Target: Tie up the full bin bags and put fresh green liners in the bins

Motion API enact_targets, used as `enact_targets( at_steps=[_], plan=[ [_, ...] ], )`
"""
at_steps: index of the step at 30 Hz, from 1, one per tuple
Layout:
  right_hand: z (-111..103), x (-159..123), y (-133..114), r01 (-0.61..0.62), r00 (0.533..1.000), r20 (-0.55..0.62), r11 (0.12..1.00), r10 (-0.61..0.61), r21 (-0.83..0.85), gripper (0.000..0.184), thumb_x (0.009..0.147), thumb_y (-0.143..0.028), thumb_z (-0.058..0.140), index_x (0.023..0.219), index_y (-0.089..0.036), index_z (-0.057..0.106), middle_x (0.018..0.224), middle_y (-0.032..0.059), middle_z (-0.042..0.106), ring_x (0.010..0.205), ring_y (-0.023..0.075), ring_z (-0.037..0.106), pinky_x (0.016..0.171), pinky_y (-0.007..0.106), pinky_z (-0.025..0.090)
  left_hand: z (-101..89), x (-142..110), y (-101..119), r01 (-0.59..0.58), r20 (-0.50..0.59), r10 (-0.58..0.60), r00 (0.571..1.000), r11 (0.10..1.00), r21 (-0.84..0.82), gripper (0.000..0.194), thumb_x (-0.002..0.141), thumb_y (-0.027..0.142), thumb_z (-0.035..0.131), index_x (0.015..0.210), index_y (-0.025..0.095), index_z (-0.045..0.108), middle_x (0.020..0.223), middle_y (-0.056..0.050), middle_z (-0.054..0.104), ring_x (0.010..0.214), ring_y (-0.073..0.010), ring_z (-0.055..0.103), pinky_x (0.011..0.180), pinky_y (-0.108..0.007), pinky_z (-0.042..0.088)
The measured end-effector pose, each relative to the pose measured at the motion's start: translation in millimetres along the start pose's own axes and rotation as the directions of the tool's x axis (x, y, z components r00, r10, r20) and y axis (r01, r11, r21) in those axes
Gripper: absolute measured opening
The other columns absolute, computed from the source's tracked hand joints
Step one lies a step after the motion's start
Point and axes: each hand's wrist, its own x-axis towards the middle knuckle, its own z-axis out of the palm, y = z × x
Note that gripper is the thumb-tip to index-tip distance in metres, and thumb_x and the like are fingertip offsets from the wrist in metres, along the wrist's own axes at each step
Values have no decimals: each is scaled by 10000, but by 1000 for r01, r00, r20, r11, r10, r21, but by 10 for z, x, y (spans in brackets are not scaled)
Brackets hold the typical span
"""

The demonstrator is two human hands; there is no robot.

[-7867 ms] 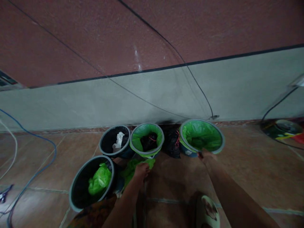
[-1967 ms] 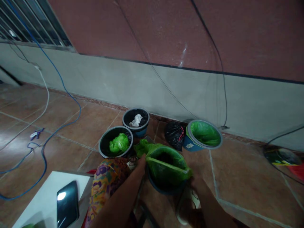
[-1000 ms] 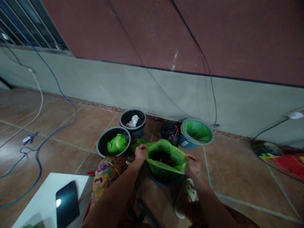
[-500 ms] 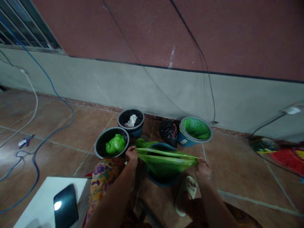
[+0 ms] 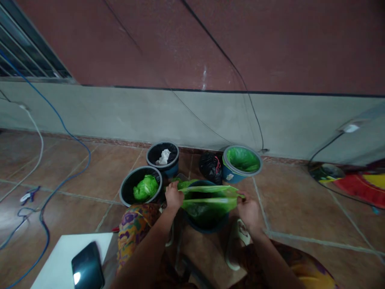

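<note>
A green plastic bag point(image 5: 207, 206) hangs down into a dark blue bucket point(image 5: 207, 229) on the floor between my feet. My left hand point(image 5: 174, 196) is closed on the left end of the bag's mouth. At the opposite end, my right hand point(image 5: 248, 208) grips the rim of the same bag. The mouth gapes a little between two folded edges. More green plastic point(image 5: 185, 184) lies just behind the bucket, partly covered by my left hand and the bag.
To the left, one bucket point(image 5: 124, 188) holds bunched green plastic point(image 5: 146, 188); another point(image 5: 171, 170) has black lining and white crumpled stuff. A tied black bag point(image 5: 210, 166) and a green-lined bucket point(image 5: 240, 174) stand by the wall. A phone point(image 5: 88, 267) lies on a white surface point(image 5: 54, 261).
My hands have come closer together, so the bag's mouth is less stretched and gapes wider. The camera view has shifted slightly.
</note>
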Motion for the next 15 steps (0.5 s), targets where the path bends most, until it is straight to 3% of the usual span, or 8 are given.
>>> enact_targets(
  at_steps=[3, 6, 10, 15],
  plan=[
    [177, -120, -151, 251, 943, 257, 960, -213, -127, 511, 759, -118, 501, 1233, -181, 682, 1221, 121, 726, 1016, 223, 707, 915, 315, 522, 102, 45, 314, -264, 161, 242, 957, 955, 132, 583, 776, 79, 576, 1352, 172, 585, 1373, -133, 618, 1285, -296, 526, 1102, -411, 381],
    [391, -116, -128, 343, 882, 414, 910, -225, -235, 598, 750, -60, 517, 1323, -179, 639, 1273, 135, 707, 1073, 224, 699, 957, 328, 514, 281, 139, 467, -362, 287, 299, 910, 911, 197, 622, 755, 88, 610, 1369, 180, 572, 1394, -149, 601, 1302, -320, 512, 1111, -451, 368],
    [528, -60, 72, 330, 863, 479, 897, -160, -294, 403, 815, -157, 570, 1189, -192, 715, 1119, 144, 762, 966, 248, 727, 889, 352, 541, 456, 281, 385, -247, 340, 187, 922, 958, 143, 576, 654, 9, 657, 1204, 181, 674, 1175, -159, 705, 1200, -330, 600, 1098, -477, 374],
    [397, -68, 180, 288, 891, 418, 932, -176, -220, 255, 846, -184, 546, 980, -234, 756, 996, 98, 776, 1015, 245, 696, 940, 322, 500, 401, 427, 264, -204, 339, 188, 922, 979, 11, 168, 704, 60, 667, 750, 208, 731, 825, -73, 728, 946, -249, 686, 932, -323, 475]
  ],
)
